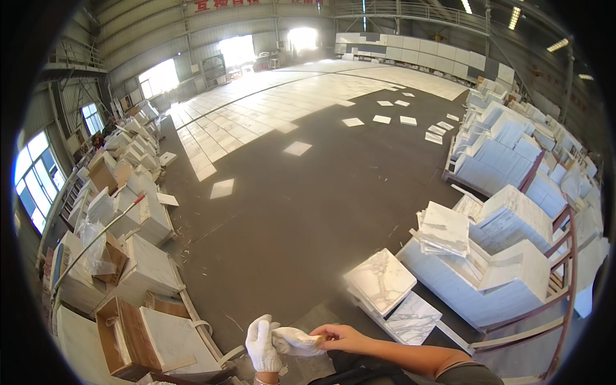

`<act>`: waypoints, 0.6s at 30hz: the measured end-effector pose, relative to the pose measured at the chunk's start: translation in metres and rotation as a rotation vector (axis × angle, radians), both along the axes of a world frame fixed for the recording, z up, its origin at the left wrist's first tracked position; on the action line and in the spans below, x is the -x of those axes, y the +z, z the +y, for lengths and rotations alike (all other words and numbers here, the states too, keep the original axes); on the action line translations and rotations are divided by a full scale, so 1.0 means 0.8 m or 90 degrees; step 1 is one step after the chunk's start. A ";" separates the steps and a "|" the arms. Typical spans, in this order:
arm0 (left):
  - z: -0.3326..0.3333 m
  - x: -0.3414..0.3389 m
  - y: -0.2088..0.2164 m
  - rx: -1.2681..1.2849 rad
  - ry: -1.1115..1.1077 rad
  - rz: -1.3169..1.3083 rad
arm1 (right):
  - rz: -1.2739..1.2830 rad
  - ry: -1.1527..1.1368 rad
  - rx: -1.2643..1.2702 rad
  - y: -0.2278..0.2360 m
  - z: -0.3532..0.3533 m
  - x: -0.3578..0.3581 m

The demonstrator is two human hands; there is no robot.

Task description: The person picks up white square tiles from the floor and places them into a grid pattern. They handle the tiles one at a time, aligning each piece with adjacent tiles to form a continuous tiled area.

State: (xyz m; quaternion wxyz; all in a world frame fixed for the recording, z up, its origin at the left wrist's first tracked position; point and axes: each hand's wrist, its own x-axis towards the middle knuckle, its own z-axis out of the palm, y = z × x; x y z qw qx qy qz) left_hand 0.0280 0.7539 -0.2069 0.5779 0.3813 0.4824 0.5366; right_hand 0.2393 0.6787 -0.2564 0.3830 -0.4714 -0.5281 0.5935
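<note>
the left hand [260, 343] wears a white knit glove [264, 361], its fingers pointing up and bare wrist showing below the cuff. just beside it, a second white glove [297, 341] is stretched sideways between the two hands, above the near edge of the floor [269, 237]. the right hand [345, 339] is bare; its grip is closed, thumb and fingers pinching the right end of that second glove. the other end of the glove meets the left hand, but i cannot tell whether the left grip is closed on it or how far open it is.

near the floor's right edge, beyond the right hand, a grey-veined marble slab [382, 280] lies tilted beside a second slab [414, 319]. further along that edge, thin tiles [446, 226] lie piled on pale stacks. along the left edge are an open cardboard box [119, 350], more pale slabs [144, 264] and some clear plastic wrap [93, 247]. pale tiles [256, 115] cover the floor's far side, laid edge to edge.
</note>
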 end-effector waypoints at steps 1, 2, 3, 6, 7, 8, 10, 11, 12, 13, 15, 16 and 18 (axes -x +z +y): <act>0.028 -0.006 -0.005 0.012 -0.035 -0.025 | 0.084 -0.034 0.010 -0.007 0.030 -0.011; 0.055 -0.013 -0.011 0.014 -0.070 -0.049 | 0.136 -0.066 0.062 -0.013 0.060 -0.024; 0.082 -0.016 -0.017 0.005 -0.102 -0.074 | 0.190 -0.096 0.117 -0.020 0.092 -0.035; 0.162 -0.018 -0.022 0.065 -0.206 -0.084 | 0.265 -0.133 0.160 -0.034 0.194 -0.056; 0.191 -0.019 -0.017 0.076 -0.229 -0.099 | 0.291 -0.148 0.173 -0.035 0.231 -0.059; 0.221 -0.021 -0.013 0.082 -0.213 -0.085 | 0.299 -0.114 0.167 -0.034 0.271 -0.065; 0.277 -0.015 -0.003 0.086 -0.195 0.001 | 0.280 -0.091 0.223 -0.025 0.337 -0.070; 0.299 -0.012 -0.003 0.107 -0.181 0.040 | 0.292 -0.049 0.177 -0.019 0.368 -0.071; 0.324 -0.012 -0.004 0.093 -0.148 -0.012 | 0.270 -0.028 0.179 -0.009 0.401 -0.077; 0.346 -0.007 -0.005 0.119 -0.122 0.031 | 0.243 -0.006 0.183 0.001 0.431 -0.085; 0.393 -0.012 -0.014 0.086 -0.024 0.017 | 0.235 -0.012 0.197 0.020 0.489 -0.093; 0.407 -0.009 -0.017 0.109 0.025 0.114 | 0.231 -0.017 0.202 0.028 0.513 -0.096; 0.445 -0.004 -0.023 0.184 0.072 0.184 | 0.233 -0.043 0.212 0.034 0.569 -0.102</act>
